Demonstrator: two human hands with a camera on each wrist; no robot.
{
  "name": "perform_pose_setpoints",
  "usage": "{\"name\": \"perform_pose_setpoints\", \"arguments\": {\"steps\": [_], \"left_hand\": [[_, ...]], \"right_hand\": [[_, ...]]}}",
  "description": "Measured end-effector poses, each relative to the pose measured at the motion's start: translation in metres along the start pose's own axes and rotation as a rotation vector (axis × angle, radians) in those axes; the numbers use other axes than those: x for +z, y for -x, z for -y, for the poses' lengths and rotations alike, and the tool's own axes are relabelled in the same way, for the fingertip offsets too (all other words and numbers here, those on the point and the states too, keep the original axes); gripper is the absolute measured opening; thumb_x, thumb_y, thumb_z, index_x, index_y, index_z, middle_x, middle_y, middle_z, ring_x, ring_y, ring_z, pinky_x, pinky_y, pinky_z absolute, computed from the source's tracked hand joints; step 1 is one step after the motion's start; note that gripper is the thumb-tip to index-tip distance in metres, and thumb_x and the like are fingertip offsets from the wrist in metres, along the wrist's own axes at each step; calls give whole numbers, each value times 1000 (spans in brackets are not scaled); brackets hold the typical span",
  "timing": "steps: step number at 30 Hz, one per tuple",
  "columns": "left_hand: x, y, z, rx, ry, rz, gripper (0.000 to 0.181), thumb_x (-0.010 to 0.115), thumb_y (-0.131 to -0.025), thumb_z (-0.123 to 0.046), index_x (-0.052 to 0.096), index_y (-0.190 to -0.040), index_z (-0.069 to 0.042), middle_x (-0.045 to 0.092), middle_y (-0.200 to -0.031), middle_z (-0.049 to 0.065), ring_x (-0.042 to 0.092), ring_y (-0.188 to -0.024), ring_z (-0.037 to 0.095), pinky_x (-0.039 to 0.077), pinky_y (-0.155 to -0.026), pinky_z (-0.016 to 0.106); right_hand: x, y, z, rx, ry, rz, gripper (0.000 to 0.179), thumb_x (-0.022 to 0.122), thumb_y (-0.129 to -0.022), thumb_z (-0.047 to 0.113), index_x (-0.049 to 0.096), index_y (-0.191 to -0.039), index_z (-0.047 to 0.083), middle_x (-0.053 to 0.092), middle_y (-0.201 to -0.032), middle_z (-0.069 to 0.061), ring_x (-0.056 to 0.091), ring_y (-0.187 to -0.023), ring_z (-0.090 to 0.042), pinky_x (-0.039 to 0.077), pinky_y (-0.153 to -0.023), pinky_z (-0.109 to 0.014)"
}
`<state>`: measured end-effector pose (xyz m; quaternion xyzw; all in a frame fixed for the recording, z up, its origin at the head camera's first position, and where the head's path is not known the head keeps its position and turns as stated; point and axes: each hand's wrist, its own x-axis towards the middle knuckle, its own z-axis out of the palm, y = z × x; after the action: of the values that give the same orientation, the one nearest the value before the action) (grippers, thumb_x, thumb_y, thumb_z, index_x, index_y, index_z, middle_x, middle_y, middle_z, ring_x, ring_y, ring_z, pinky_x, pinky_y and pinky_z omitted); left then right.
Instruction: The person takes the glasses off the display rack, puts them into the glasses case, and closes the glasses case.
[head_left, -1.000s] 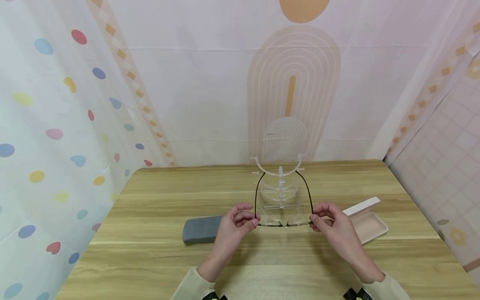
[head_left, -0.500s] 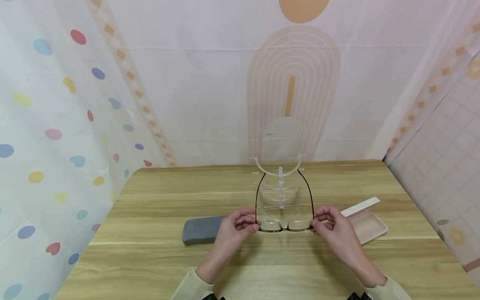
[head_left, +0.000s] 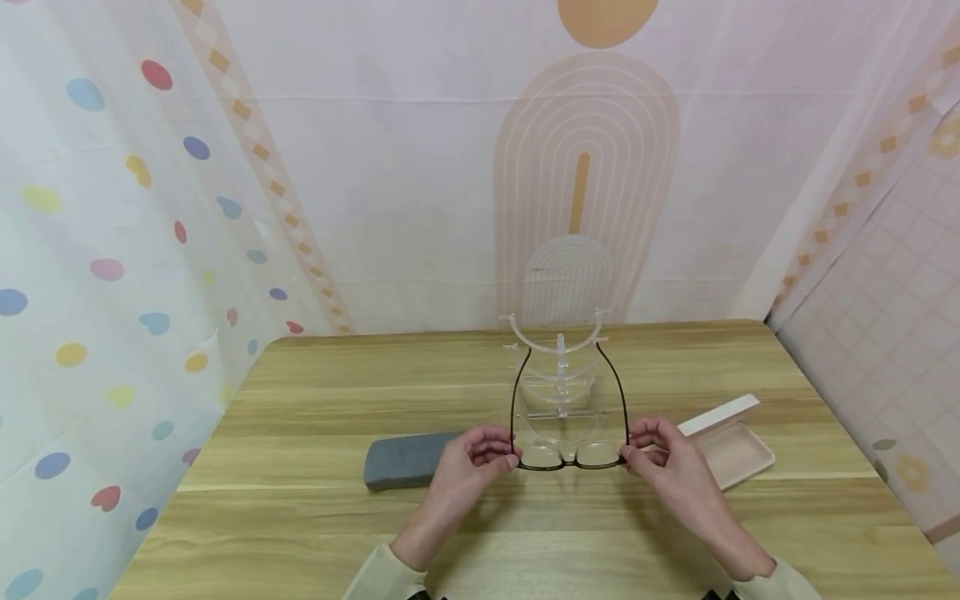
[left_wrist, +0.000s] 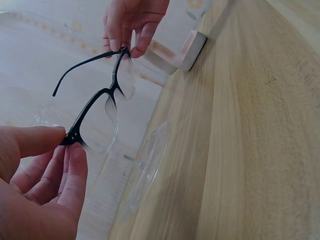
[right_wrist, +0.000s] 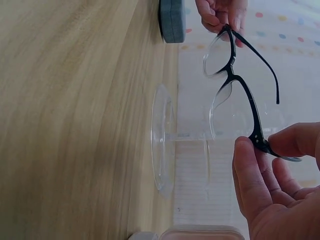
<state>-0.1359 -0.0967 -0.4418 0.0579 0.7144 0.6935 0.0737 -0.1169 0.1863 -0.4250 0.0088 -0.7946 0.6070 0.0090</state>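
Note:
A pair of black-topped eyeglasses (head_left: 570,464) is held up above the table, its temples unfolded and pointing away toward a clear display stand (head_left: 562,375). My left hand (head_left: 468,467) pinches the left hinge corner between thumb and fingers, as the left wrist view shows up close on the frame (left_wrist: 75,132). At the opposite corner, my right hand (head_left: 671,467) pinches the other hinge the same way. In the right wrist view the lower rims fade to clear. The temple tips reach near the stand's upper arms; whether they touch I cannot tell.
A closed grey glasses case (head_left: 405,460) lies behind my left hand. Beside my right hand, a white case with a pink inside (head_left: 738,454) lies with its lid raised. Behind the wooden table (head_left: 375,367) hangs a patterned curtain (head_left: 405,183).
The eyeglasses have come slightly closer to me, and their front has tipped so the lenses show more. Both hands keep their pinch at the corners.

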Motion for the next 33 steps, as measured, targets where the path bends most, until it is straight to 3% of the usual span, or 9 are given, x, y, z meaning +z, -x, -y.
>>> {"name": "perform_pose_setpoints", "arguments": {"steps": [11, 20, 33], "left_hand": [[-2, 0, -3, 21, -10, -16, 33, 75, -90, 1, 62, -119, 12, 75, -105, 14, 69, -95, 17, 57, -84, 24], [-1, 0, -6, 41, 18, -61, 31, 74, -91, 3, 63, -119, 11, 74, -106, 14, 68, -98, 19, 57, -87, 25], [1, -3, -10, 78, 83, -124, 29, 72, -91, 6, 65, -120, 7, 70, -113, 22, 69, -97, 19, 58, -87, 26]], "right_hand": [[2, 1, 6, -49, 51, -20, 25, 68, -97, 2, 56, -118, -5, 67, -103, -17, 74, -83, -27, 62, -73, -31], [5, 0, 10, -169, 24, -64, 23, 65, -98, -3, 56, -119, -3, 65, -102, -19, 73, -78, -13, 62, -73, -32], [10, -2, 17, -271, -14, -82, 28, 63, -102, 1, 55, -128, 0, 64, -108, -19, 73, -83, -10, 61, -76, -25]]}}
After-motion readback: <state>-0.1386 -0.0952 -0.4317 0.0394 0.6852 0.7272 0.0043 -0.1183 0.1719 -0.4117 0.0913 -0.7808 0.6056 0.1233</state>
